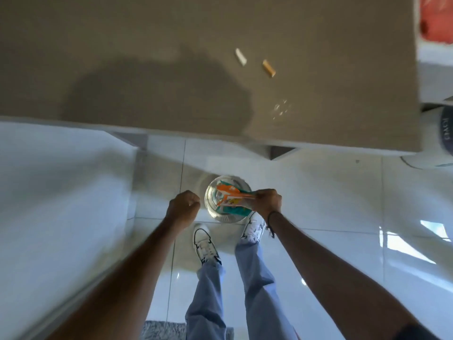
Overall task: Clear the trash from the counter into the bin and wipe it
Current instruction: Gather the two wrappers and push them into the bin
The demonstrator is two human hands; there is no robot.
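A small round silver bin (226,215) stands on the white tiled floor below the counter, just ahead of my shoes. My right hand (266,202) is shut on an orange, teal and white wrapper (230,195) and holds it over the bin's open mouth. My left hand (185,207) is a closed fist to the left of the bin; nothing shows in it. On the brown counter (171,57) lie a white stick-shaped scrap (241,56) and a tan one (269,68), side by side near the right. Small clear bits (282,109) glint near the front edge.
A red and white object (435,18) sits past the counter's right end. A white round appliance with a dark band (441,143) stands at the right. A white cabinet face (61,192) runs along the left. A grey mat (164,330) lies behind my feet.
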